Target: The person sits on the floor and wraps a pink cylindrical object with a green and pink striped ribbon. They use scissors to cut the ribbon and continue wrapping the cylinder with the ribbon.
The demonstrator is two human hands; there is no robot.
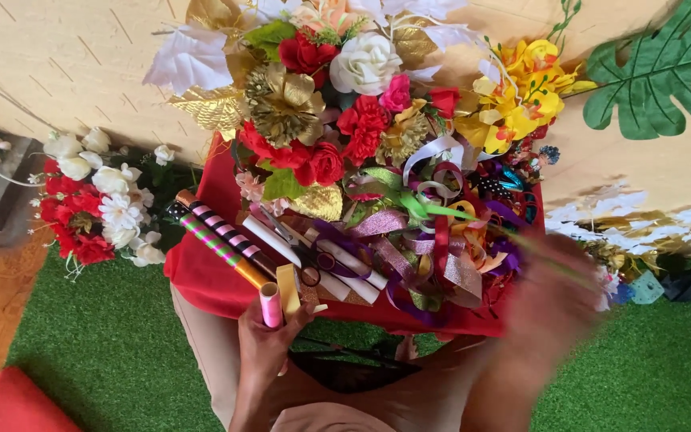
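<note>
Low in the middle of the frame, the left hand (264, 340) pinches a small pink roll (270, 305) upright in its grip, beside a cream ribbon spool (288, 291). At lower right the right hand (549, 300) is a blur; I cannot tell whether its grip is spread or closed. Above both sits a red tray (201, 276) heaped with artificial flowers (337, 104), ribbons (433, 240), scissors (305, 254) and striped paper rolls (217, 240).

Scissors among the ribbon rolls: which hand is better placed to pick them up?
Probably the right hand: it looks free, though blurred mid-motion. The left hand is nearer the scissors, but its fingers already hold a pink roll.
</note>
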